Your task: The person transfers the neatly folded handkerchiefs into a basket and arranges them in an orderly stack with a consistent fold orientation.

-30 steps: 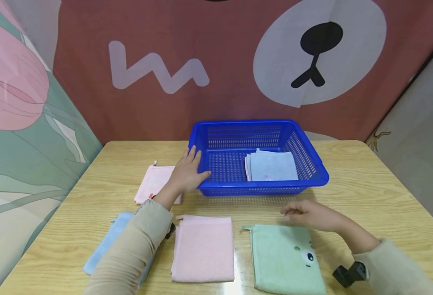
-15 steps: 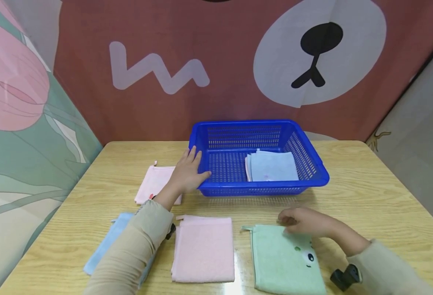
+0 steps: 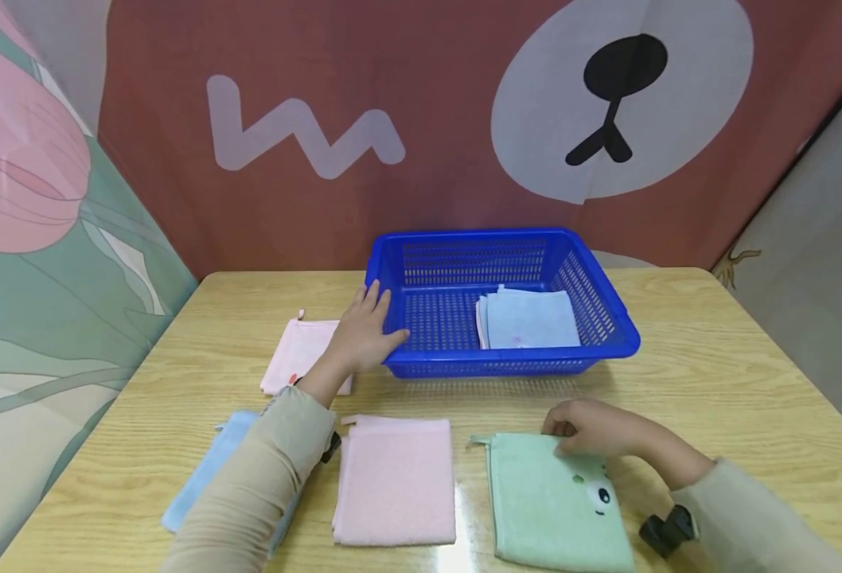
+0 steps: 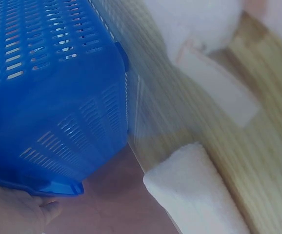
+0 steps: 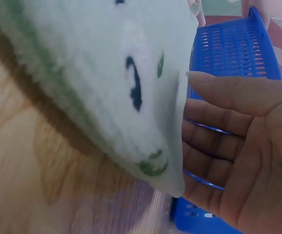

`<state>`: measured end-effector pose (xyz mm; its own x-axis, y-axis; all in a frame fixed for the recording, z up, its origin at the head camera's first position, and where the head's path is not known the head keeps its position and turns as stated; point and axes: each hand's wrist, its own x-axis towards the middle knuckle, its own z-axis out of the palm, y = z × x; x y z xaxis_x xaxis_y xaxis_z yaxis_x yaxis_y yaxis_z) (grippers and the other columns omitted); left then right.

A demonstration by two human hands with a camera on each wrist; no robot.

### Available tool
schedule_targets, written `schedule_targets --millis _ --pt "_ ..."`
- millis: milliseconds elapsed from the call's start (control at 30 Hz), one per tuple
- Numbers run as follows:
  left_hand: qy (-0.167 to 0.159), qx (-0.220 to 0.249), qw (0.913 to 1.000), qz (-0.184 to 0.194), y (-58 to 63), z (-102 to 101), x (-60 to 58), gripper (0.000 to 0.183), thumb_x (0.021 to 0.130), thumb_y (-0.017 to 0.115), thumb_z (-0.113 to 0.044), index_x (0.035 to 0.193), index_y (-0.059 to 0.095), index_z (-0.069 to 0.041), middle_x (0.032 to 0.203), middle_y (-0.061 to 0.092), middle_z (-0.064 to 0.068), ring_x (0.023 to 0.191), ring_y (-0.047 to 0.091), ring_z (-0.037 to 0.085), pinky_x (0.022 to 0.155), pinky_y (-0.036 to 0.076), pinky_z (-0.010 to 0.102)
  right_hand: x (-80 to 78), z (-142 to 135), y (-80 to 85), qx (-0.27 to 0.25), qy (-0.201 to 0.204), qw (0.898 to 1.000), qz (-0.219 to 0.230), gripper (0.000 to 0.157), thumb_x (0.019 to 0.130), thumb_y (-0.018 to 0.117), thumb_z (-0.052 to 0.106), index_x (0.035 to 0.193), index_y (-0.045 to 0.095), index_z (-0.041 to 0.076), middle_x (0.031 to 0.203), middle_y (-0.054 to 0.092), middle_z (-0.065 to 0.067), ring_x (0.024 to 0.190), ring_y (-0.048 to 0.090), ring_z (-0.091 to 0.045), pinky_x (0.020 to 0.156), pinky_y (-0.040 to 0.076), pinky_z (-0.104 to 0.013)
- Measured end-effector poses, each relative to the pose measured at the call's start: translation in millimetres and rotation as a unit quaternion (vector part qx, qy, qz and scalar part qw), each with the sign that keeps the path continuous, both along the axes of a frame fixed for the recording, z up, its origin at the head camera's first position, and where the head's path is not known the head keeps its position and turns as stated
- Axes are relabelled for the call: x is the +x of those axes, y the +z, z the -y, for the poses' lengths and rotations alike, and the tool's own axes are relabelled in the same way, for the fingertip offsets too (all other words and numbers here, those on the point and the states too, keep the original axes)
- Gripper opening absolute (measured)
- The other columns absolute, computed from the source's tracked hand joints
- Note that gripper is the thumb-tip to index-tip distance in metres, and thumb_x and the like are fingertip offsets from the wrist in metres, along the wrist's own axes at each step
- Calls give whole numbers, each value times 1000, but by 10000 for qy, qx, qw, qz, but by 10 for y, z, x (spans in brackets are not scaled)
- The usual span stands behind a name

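My left hand [image 3: 365,334] rests against the front left corner of a blue plastic basket [image 3: 610,306], fingers straight along its left wall and thumb on the front rim. In the left wrist view the basket [image 4: 48,97] fills the left side, with the hand [image 4: 14,214] beneath its rim. A folded light blue towel [image 3: 530,320] lies in the basket's right half. My right hand [image 3: 584,426] sits at the far edge of a green towel [image 3: 553,501] with a printed face. In the right wrist view its fingers [image 5: 214,146] are loosely bent beside the towel's edge [image 5: 97,73], not closed on it.
On the wooden table [image 3: 715,374] a pink towel [image 3: 395,477] lies flat between my arms. A light blue towel [image 3: 202,477] sits at the front left and a pale pink one [image 3: 295,354] left of the basket. A printed backdrop hangs behind the table.
My right hand has come down and slightly left onto the far edge of the green towel. The left hand and the basket have stayed put.
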<state>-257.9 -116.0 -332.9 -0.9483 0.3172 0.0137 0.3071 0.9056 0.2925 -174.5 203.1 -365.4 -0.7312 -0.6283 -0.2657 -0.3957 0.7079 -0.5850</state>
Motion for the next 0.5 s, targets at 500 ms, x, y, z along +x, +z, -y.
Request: schedule_targets --millis 500 --pt "9 -10 10000 -29 8 -3 -1 73 85 41 -46 136 15 0 142 3 16 128 -3 30 102 8 43 -42 119 -52 514 -293 9982 19 19 65 68 -1 73 57 13 65 49 6 60 44 -12 53 39 -26"
